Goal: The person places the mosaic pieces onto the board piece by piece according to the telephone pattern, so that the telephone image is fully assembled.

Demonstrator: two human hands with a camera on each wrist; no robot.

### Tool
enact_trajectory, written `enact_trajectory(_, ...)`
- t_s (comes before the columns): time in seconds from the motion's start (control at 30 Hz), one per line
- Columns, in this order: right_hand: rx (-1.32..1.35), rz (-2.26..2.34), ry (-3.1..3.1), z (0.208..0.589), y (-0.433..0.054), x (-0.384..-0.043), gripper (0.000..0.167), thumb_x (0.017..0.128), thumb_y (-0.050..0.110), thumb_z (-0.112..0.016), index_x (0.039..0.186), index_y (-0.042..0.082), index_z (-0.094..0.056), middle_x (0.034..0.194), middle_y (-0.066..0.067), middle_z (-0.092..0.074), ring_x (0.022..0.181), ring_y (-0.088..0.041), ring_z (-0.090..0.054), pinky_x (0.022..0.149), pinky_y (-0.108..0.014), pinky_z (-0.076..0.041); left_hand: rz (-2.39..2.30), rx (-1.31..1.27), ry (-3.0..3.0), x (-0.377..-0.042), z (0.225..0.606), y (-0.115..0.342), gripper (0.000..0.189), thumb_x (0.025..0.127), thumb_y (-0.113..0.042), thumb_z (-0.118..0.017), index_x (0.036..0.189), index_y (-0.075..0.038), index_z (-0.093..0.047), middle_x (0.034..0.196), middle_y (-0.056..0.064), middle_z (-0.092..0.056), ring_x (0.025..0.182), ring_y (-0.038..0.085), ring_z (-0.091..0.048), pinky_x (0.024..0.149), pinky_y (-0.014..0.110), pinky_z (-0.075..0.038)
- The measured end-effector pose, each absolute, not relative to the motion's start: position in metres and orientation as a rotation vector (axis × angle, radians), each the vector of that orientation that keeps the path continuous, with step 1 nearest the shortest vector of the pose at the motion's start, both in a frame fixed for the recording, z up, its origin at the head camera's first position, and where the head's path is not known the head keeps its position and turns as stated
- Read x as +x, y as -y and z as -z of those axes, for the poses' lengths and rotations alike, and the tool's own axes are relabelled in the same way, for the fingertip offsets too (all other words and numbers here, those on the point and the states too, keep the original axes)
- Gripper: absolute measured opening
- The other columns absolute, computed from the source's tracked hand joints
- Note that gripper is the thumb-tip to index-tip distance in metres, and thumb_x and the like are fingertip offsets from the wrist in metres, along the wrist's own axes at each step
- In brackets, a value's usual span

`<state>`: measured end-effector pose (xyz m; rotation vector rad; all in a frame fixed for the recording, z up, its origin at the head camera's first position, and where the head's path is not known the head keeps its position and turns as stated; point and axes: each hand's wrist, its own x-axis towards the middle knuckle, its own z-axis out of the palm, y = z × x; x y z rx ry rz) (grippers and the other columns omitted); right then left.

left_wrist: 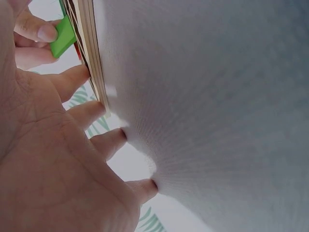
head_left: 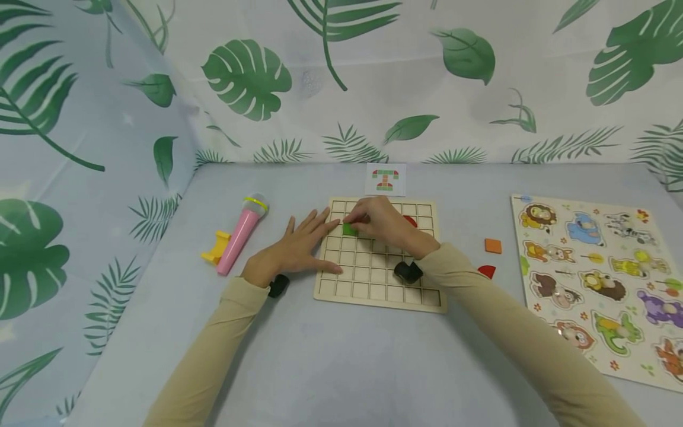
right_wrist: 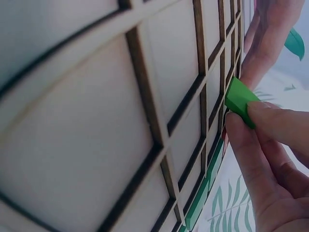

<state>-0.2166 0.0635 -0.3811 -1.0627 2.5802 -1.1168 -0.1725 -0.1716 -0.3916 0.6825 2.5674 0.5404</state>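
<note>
My right hand (head_left: 381, 219) pinches a green square tile (right_wrist: 239, 99) between thumb and fingers. The tile is tilted against a wooden grid board (head_left: 373, 303), over its upper left cells. On the board's left edge rests my left hand (head_left: 299, 249), fingers spread. In the left wrist view, some of its fingertips touch the board's side and others press the cloth. A red piece (head_left: 410, 220) sits in the board, partly hidden behind my right hand. Further green pieces (right_wrist: 197, 205) lie in cells along one row, seen in the right wrist view.
Behind the board lies a card (head_left: 386, 190) with a coloured tile pattern. A pink toy microphone (head_left: 238, 238) and a yellow piece (head_left: 216, 248) are at left. To the right are an orange square tile (head_left: 493, 245), a red quarter-round piece (head_left: 487, 271) and an animal puzzle board (head_left: 525, 234).
</note>
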Motion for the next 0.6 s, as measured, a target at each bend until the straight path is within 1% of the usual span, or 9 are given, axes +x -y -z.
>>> enact_trajectory(0.33,-1.076,1.064,-2.575,0.381,-0.065,-0.217,0.017,0.092,-0.005,-0.076,0.108,-0.006,-0.080,0.104,-0.018,-0.076,0.098,-0.032,-0.074,0.086,-0.041,-0.061,-0.541,0.686,-2.568,-0.172,0.392,0.171,0.106,0.091,-0.060,-0.074,0.170,-0.019,-0.016,0.176,0.003,0.009,0.161,0.030,0.013,0.122,0.067,0.012)
enact_trajectory(0.5,-1.116,0.927,-2.640,0.379,-0.059,-0.214,0.018,0.093,-0.005,-0.075,0.110,-0.008,-0.078,0.104,-0.019,-0.076,0.097,-0.032,-0.073,0.085,-0.040,-0.061,-0.537,0.685,-2.572,-0.173,0.392,0.172,0.106,0.091,-0.060,-0.075,0.170,-0.019,-0.016,0.176,0.003,0.009,0.161,0.030,0.013,0.122,0.067,0.012)
enact_trajectory(0.6,-1.111,0.826,-2.675,0.377,-0.055,-0.211,0.020,0.093,-0.005,-0.075,0.112,-0.008,-0.077,0.106,-0.019,-0.075,0.099,-0.032,-0.073,0.087,-0.039,-0.061,-0.539,0.683,-2.571,-0.173,0.393,0.172,0.106,0.091,-0.060,-0.074,0.170,-0.020,-0.016,0.176,0.003,0.009,0.161,0.029,0.013,0.122,0.066,0.012)
